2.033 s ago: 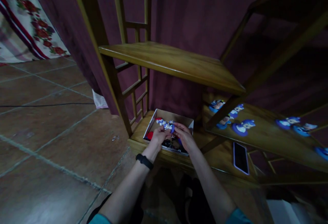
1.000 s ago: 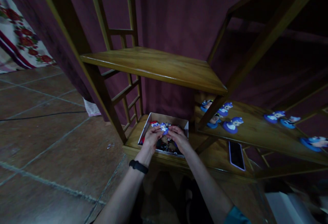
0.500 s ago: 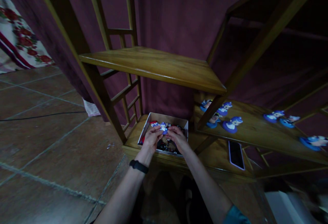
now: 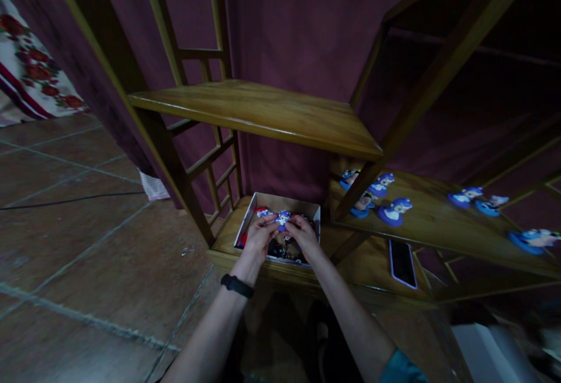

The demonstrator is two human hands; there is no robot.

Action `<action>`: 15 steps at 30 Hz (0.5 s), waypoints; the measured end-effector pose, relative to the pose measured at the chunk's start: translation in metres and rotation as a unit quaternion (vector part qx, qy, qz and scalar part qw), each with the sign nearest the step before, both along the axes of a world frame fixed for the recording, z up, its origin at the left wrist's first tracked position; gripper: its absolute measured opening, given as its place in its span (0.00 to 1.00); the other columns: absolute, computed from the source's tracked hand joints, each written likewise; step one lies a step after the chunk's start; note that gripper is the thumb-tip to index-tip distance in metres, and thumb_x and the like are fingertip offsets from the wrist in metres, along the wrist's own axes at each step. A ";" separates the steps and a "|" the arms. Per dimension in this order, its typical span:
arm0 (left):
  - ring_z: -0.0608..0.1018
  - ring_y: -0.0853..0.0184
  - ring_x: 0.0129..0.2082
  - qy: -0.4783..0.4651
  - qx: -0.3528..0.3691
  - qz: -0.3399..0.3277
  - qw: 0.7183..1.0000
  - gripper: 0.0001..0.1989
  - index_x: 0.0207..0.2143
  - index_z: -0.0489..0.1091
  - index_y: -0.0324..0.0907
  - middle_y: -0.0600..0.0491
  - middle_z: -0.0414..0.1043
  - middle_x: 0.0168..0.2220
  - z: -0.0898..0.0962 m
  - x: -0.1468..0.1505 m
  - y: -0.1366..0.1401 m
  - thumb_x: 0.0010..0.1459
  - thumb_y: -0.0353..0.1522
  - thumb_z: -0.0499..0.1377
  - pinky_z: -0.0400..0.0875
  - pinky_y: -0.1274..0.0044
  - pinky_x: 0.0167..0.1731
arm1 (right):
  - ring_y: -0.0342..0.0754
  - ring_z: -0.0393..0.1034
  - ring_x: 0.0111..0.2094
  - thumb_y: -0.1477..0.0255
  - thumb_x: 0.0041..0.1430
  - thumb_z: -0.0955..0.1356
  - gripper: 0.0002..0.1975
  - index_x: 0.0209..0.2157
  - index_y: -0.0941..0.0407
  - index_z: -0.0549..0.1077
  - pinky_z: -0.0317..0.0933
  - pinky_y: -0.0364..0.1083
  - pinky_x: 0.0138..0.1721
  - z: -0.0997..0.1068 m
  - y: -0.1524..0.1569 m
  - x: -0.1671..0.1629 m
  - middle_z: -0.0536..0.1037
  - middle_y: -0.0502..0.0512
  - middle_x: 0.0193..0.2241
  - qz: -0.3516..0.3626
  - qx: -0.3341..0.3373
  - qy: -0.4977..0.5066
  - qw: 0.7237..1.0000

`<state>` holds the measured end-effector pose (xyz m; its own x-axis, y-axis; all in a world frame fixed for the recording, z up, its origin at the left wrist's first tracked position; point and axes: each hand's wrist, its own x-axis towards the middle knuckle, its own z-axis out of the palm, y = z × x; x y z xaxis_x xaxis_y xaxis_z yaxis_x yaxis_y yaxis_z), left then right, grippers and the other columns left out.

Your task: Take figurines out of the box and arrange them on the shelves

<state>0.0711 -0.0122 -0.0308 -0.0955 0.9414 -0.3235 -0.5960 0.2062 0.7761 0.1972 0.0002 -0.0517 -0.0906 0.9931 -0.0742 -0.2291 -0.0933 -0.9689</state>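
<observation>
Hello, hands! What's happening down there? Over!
Left hand, right hand: both on purple-and-white figurine. Figurine over open box. Jumbled things inside box.

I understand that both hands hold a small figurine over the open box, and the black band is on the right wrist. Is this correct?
No: the head view shows the black band on the left wrist. The left hand and right hand do hold a small figurine over the open box.
</observation>
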 end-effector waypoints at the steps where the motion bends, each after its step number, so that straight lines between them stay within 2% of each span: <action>1: 0.74 0.74 0.24 -0.002 -0.001 -0.005 1.000 0.13 0.32 0.72 0.37 0.52 0.74 0.28 0.001 0.000 0.000 0.40 0.21 0.64 0.69 0.83 0.26 | 0.47 0.68 0.38 0.62 0.41 0.71 0.15 0.33 0.53 0.71 0.65 0.46 0.38 0.001 0.000 0.001 0.73 0.51 0.37 -0.002 0.000 -0.003 1.000; 7: 0.74 0.74 0.23 -0.017 -0.026 -0.027 0.999 0.08 0.33 0.71 0.37 0.51 0.73 0.27 0.001 -0.001 -0.002 0.47 0.24 0.61 0.71 0.80 0.27 | 0.46 0.68 0.36 0.64 0.44 0.70 0.13 0.33 0.54 0.72 0.64 0.45 0.37 0.007 -0.003 0.004 0.73 0.50 0.34 -0.013 0.002 -0.008 1.000; 15: 0.74 0.74 0.23 -0.041 -0.038 -0.040 0.998 0.11 0.35 0.71 0.37 0.51 0.73 0.27 -0.001 -0.002 -0.002 0.46 0.20 0.60 0.72 0.80 0.28 | 0.45 0.67 0.34 0.69 0.45 0.68 0.13 0.36 0.53 0.72 0.62 0.43 0.34 0.007 -0.002 0.007 0.75 0.49 0.33 -0.021 0.023 -0.036 0.999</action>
